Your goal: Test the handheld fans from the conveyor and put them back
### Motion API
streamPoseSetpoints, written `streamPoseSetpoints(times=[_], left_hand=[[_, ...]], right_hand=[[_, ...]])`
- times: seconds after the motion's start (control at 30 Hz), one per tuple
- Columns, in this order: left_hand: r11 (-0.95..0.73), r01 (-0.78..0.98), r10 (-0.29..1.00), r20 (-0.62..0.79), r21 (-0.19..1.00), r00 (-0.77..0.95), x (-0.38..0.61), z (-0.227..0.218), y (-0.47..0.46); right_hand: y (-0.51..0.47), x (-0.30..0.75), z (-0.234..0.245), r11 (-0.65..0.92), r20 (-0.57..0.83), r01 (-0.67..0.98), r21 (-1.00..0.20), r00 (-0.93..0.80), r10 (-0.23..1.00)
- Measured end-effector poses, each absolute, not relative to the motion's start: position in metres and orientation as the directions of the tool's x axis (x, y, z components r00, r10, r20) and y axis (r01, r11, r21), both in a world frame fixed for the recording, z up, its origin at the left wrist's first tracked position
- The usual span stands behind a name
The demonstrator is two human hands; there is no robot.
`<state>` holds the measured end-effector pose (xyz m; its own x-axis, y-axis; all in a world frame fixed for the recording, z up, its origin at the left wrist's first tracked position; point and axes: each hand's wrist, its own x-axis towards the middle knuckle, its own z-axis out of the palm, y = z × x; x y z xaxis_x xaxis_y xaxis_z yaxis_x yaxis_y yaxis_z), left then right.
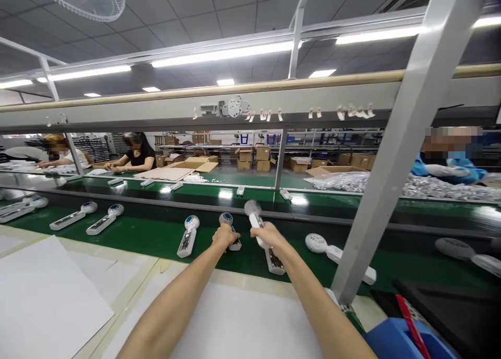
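Note:
Two white wand-like devices with round heads and long handles are in my hands over the green conveyor belt (pixel 156 242). My left hand (pixel 225 237) is closed round the handle of one device (pixel 226 218), whose round head with a blue-ringed centre shows beyond my fingers. My right hand (pixel 270 235) grips the other device (pixel 274 263), with its blurred head pointing away and its open handle end showing dark parts inside. Left of my left hand lies a similar device (pixel 188 239) with an open handle. Another device (pixel 332 252), face down, lies to the right, partly behind a post.
More such devices (pixel 105 220) lie along the belt at left. White sheets (pixel 43 301) cover the bench in front. A slanted metal post (pixel 395 155) and a blue bin (pixel 403 338) stand at right. Co-workers (pixel 141 158) sit across the line.

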<state>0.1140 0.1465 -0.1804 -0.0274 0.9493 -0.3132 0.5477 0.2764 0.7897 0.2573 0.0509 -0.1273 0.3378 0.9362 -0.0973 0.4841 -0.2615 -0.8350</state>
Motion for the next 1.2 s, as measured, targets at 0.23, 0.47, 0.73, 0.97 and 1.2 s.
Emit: streamPoseSetpoints(times=[0.23, 0.47, 0.73, 0.97, 1.2], left_hand=[[0.288, 0.097, 0.925, -0.303, 0.953, 0.228, 0.117, -0.146, 0.115], [0.139, -0.431, 0.909, 0.058, 0.892, 0.414, 0.086, -0.062, 0.055], [-0.124, -0.520, 0.837, 0.371, 0.845, 0.403, 0.043, -0.024, -0.003], [-0.209, -0.502, 0.799, 0.442, 0.839, 0.408, 0.030, -0.015, -0.011], [-0.233, -0.459, 0.751, 0.459, 0.857, 0.475, 0.029, -0.019, -0.010]], right_hand=[[0.018, 0.261, -0.071, 0.025, 0.052, 0.082, -0.996, 0.348, 0.936], [-0.028, 0.260, -0.030, 0.050, 0.004, -0.199, -0.979, 0.229, 0.973], [-0.060, 0.238, -0.017, 0.049, 0.097, -0.254, -0.966, -0.178, 0.979], [-0.068, 0.216, -0.019, 0.446, 0.451, -0.089, -0.891, -0.046, 0.891], [-0.068, 0.220, -0.023, 0.510, 0.512, -0.061, -0.858, -0.012, 0.859]])
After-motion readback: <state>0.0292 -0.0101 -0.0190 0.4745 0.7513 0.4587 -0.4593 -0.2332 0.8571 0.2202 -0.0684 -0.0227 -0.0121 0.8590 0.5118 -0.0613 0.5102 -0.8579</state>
